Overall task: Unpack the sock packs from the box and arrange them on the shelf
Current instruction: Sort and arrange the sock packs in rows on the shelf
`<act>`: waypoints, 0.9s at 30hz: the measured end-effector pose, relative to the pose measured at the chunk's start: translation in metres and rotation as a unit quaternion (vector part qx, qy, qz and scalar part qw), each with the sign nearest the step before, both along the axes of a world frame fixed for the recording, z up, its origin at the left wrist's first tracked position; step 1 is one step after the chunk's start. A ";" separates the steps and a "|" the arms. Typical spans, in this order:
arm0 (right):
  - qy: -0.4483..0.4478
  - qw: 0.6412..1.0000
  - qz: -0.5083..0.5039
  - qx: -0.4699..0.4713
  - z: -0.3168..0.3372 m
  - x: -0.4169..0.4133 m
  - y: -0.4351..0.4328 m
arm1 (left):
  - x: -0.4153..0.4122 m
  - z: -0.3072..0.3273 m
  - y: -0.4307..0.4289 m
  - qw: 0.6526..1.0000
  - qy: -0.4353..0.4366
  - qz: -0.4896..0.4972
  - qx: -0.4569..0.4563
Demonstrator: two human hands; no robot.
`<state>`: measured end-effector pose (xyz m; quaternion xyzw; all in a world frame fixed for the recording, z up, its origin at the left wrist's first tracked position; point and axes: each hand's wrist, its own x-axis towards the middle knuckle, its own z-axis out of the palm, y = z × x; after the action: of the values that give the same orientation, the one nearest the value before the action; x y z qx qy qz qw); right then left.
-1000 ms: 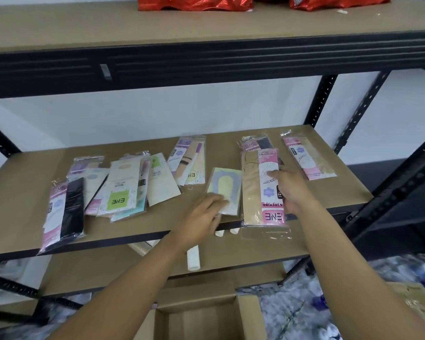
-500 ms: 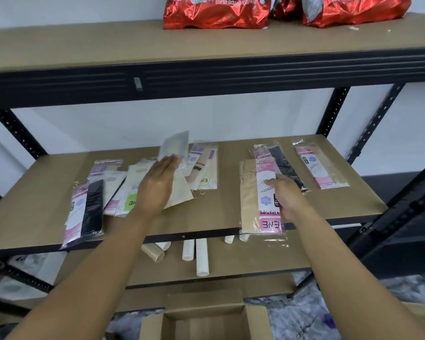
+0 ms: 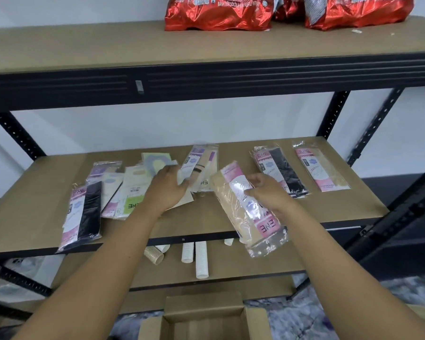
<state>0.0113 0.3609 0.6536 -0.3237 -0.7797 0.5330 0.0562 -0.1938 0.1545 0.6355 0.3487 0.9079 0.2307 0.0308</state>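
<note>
Brown shelf board (image 3: 206, 217) holds scattered packs, right hand (image 3: 268, 195) gripping a beige sock pack in clear plastic (image 3: 245, 212), left hand (image 3: 167, 187) pinching a pale card-backed pack (image 3: 155, 163).

One head-worn view only — close, looking forward and down onto the middle shelf (image 3: 47, 182) at arm's reach.

Right hand (image 3: 270, 195) lifts beige sock pack (image 3: 245, 209) off the shelf (image 3: 194, 222).
</note>
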 end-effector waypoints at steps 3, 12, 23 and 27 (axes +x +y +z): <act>-0.042 0.992 0.058 0.104 0.007 -0.006 0.007 | 0.022 0.031 0.038 0.984 -0.132 -0.067 0.101; -0.063 0.904 0.131 0.403 0.017 -0.013 0.027 | 0.037 0.014 0.063 0.901 -0.380 -0.104 0.180; 0.214 0.949 -0.221 0.065 -0.033 -0.008 -0.015 | 0.096 -0.032 0.068 0.717 -0.575 0.050 0.390; 0.161 0.962 -0.215 -0.050 -0.040 -0.020 -0.001 | 0.097 -0.038 0.067 0.745 -0.558 0.026 0.364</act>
<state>-0.0084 0.3595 0.6131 -0.3960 -0.6448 0.5918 0.2779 -0.0973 0.2217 0.5973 0.1183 0.5844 0.6978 0.3968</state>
